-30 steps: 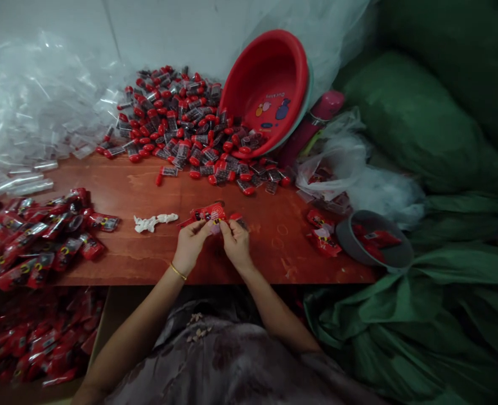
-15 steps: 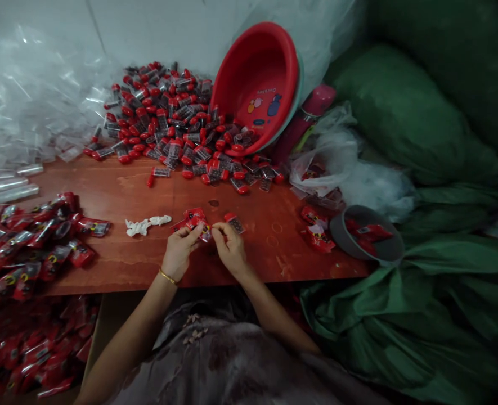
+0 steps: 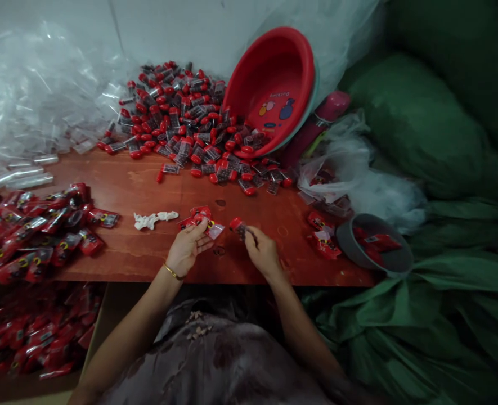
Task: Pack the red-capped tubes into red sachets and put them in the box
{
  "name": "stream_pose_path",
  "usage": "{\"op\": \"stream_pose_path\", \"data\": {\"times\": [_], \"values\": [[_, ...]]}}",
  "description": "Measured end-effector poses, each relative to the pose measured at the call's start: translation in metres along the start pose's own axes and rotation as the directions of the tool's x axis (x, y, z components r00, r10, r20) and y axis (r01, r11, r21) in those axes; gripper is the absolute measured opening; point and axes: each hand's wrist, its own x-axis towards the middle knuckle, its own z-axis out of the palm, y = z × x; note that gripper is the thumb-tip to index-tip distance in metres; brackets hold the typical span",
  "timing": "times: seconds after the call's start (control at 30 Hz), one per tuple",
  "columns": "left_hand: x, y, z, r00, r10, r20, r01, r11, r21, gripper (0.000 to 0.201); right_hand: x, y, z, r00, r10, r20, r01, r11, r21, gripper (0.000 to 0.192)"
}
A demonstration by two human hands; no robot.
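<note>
My left hand [image 3: 188,246] pinches a small printed plastic bag [image 3: 215,229], red and clear, between thumb and fingers just above the table. Some more red bags [image 3: 200,212] lie just beyond its fingertips. To the right, my right hand [image 3: 262,251] is closed on the lower end of a small clear container with a red cap [image 3: 237,224]; dark contents show through its side. The cap points up and left, toward the bag. Container and bag are apart.
A heap of red-capped containers [image 3: 176,118] spills from a tilted red basin [image 3: 269,79] at the back. Filled red packets [image 3: 41,230] pile at the left, near crumpled white tissue [image 3: 153,219]. A grey bowl [image 3: 345,242] stands at the right edge beside green cloth [image 3: 443,281].
My hands have moved apart. My right hand let go of the bag's edge, went right and took hold of the red-capped container. The bag stays in my left hand, whose fingers have spread somewhat.
</note>
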Motion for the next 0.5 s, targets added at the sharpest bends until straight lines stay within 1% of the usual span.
{"op": "stream_pose_path", "data": {"times": [0.07, 0.1, 0.13, 0.17, 0.23, 0.33, 0.4, 0.5], "values": [[-0.002, 0.001, 0.0, 1.0, -0.002, 0.006, 0.002, 1.0, 0.01, 0.048, -0.013, -0.008, -0.009, 0.996, 0.044, 0.076, -0.063, 0.961, 0.268, 0.032], [-0.002, 0.001, 0.0, 1.0, -0.006, 0.013, 0.006, 1.0, 0.02, 0.047, -0.02, -0.013, -0.014, 0.992, 0.053, 0.118, -0.092, 0.931, 0.353, 0.033], [-0.003, 0.0, 0.001, 1.0, -0.011, 0.024, 0.011, 0.999, 0.034, 0.047, -0.024, -0.018, -0.017, 0.987, 0.053, 0.151, -0.11, 0.91, 0.401, 0.032], [-0.003, 0.0, 0.002, 0.999, -0.016, 0.036, 0.014, 0.999, 0.048, 0.045, -0.028, -0.023, -0.02, 0.984, 0.041, 0.172, -0.111, 0.901, 0.419, 0.031], [-0.004, -0.001, 0.003, 0.998, -0.019, 0.058, 0.015, 0.997, 0.079, 0.044, -0.03, -0.03, -0.023, 0.981, 0.007, 0.192, -0.086, 0.91, 0.405, 0.028], [-0.005, -0.001, 0.004, 0.997, -0.005, 0.072, -0.004, 0.992, 0.125, 0.043, -0.026, -0.034, -0.022, 0.978, -0.023, 0.207, -0.056, 0.927, 0.37, 0.026], [-0.005, 0.001, 0.003, 0.997, 0.009, 0.08, -0.02, 0.989, 0.145, 0.043, -0.023, -0.034, -0.021, 0.974, -0.025, 0.226, -0.062, 0.927, 0.369, 0.026], [-0.006, 0.005, 0.0, 0.995, 0.022, 0.094, -0.038, 0.985, 0.171, 0.042, -0.022, -0.034, -0.019, 0.963, -0.005, 0.269, -0.105, 0.914, 0.392, 0.026]]}}
